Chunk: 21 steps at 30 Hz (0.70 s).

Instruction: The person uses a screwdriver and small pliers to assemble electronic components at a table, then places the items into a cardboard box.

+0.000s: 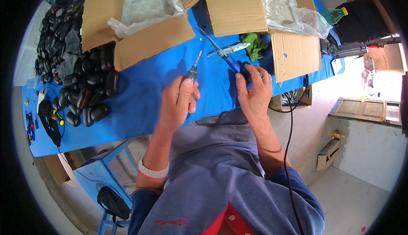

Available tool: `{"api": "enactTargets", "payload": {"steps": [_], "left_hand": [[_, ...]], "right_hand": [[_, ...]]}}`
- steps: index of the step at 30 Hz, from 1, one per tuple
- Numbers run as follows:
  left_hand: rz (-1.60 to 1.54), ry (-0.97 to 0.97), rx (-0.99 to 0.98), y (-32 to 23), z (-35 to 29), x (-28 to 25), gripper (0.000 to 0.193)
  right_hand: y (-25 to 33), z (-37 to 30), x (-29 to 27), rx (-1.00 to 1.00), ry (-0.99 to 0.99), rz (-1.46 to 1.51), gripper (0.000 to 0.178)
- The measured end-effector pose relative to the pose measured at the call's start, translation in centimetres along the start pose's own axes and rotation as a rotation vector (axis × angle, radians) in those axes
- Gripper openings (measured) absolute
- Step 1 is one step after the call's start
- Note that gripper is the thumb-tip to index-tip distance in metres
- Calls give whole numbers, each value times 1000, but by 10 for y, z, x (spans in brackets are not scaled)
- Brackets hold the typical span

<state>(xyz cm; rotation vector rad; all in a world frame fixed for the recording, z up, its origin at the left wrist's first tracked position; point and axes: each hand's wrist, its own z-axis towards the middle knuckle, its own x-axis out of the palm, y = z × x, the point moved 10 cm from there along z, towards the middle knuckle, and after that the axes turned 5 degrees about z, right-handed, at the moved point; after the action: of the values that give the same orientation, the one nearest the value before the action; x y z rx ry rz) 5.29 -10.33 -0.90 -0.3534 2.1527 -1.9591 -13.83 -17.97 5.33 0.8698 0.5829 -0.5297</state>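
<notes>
My left hand [180,95] is closed around the dark grey handle of a small screwdriver-like tool [193,71], its thin metal shaft pointing up and away from me. To the right, the thumb and fingers of my right hand [255,91] close on the end of a blue-handled tool [230,62] with a long, thin metal shaft. That shaft crosses a flat silver metal tool [229,49] whose exact kind I cannot make out. Just beyond my right hand lies a crumpled green piece [254,46], cloth or leaf-like. Both hands are above the blue-covered table [140,95].
Two open cardboard boxes [153,39] [238,8] lined with clear plastic stand at the back. Many black rounded cases [91,80] pile up at left, near a yellow-black tool [58,117]. A black cable [290,150] hangs at right. A blue stool [100,175] stands lower left.
</notes>
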Motion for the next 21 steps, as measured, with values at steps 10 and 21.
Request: {"api": "enactTargets", "payload": {"steps": [10,21], "left_hand": [[163,14,34,1,-3,8,37],[132,-13,-44,6,-6,10,34]], "right_hand": [[-11,-2,16,37,135,-69,29],[-36,-39,-59,458,51,733,21]]}}
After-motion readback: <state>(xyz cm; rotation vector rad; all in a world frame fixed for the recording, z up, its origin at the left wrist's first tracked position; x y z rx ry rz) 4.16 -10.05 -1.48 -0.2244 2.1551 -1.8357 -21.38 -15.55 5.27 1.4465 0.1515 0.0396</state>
